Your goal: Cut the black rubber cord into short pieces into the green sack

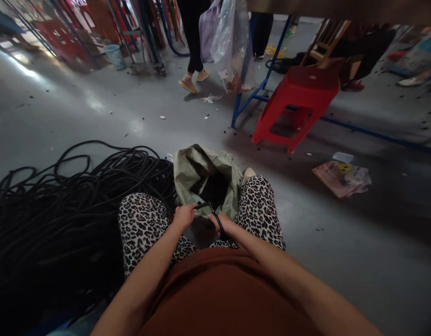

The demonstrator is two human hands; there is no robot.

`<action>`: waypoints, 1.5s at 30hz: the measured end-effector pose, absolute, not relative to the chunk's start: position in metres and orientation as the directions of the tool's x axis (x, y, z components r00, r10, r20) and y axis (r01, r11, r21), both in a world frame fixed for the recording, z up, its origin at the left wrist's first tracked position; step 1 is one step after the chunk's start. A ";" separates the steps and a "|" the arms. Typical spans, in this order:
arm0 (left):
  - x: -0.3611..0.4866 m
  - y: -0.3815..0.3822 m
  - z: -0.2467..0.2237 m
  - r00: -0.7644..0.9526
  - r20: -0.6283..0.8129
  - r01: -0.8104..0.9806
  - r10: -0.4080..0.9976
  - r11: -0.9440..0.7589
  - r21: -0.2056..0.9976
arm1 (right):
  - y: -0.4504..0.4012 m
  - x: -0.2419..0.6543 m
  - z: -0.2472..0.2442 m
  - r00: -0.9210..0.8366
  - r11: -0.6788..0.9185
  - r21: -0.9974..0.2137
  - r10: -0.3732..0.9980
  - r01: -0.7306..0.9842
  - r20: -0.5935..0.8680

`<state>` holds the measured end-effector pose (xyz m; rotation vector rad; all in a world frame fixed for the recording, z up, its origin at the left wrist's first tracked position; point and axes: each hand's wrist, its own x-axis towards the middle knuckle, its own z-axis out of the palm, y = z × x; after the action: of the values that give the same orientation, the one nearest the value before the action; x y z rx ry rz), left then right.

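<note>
Between my knees stands an open woven sack (182,172) with dark pieces inside. My left hand (185,215) is closed on a black cord (201,205) at the sack's near rim. Just to its right, my right hand (220,223) is closed round dark-handled scissors (219,226), whose blades meet the cord's end. A large heap of black cord (131,163) lies on the floor to the left, beside my left knee.
A red plastic stool (306,84) stands ahead to the right by a blue table frame (252,96). Clear plastic bags (232,42) hang there. A person in yellow shoes (187,85) stands beyond. A printed packet (341,177) lies on the floor at right.
</note>
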<state>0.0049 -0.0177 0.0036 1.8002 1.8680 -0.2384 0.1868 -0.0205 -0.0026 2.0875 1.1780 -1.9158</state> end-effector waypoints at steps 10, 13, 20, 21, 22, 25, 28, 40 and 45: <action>0.004 -0.017 0.001 0.061 -0.548 0.975 0.834 0.067 0.211 | -0.023 0.186 0.009 -0.122 -0.846 -0.395 0.376 0.359 -0.918; 0.003 -0.016 0.000 0.074 -0.552 0.974 0.831 0.059 0.220 | -0.022 0.185 0.006 -0.118 -0.845 -0.385 0.368 0.372 -0.922; -0.001 -0.016 -0.003 0.075 -0.559 0.972 0.826 0.064 0.224 | -0.020 0.187 -0.005 -0.109 -0.823 -0.393 0.384 0.409 -0.917; -0.001 -0.016 -0.003 0.075 -0.559 0.972 0.826 0.065 0.227 | -0.020 0.187 -0.005 -0.115 -0.822 -0.392 0.380 0.412 -0.918; -0.002 -0.016 -0.003 0.075 -0.559 0.971 0.825 0.068 0.230 | -0.020 0.188 -0.005 -0.120 -0.822 -0.389 0.375 0.415 -0.919; -0.002 -0.015 -0.003 0.072 -0.563 0.971 0.823 0.072 0.228 | -0.020 0.188 -0.005 -0.127 -0.831 -0.387 0.368 0.399 -0.921; -0.002 -0.014 -0.002 0.062 -0.565 0.970 0.823 0.084 0.230 | -0.019 0.188 -0.004 -0.120 -0.835 -0.420 0.405 0.355 -0.906; 0.004 -0.016 0.002 0.024 -0.567 0.964 0.823 0.132 0.233 | -0.016 0.187 -0.003 -0.043 -0.714 -0.411 0.473 0.566 -0.880; 0.005 -0.017 0.005 0.040 -0.572 0.970 0.819 0.106 0.219 | -0.018 0.186 -0.007 -0.028 -0.723 -0.411 0.477 0.555 -0.878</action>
<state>0.0052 -0.0168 0.0047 1.7446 1.8098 -0.3358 0.1861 -0.0176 -0.0071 2.1449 1.1414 -1.8896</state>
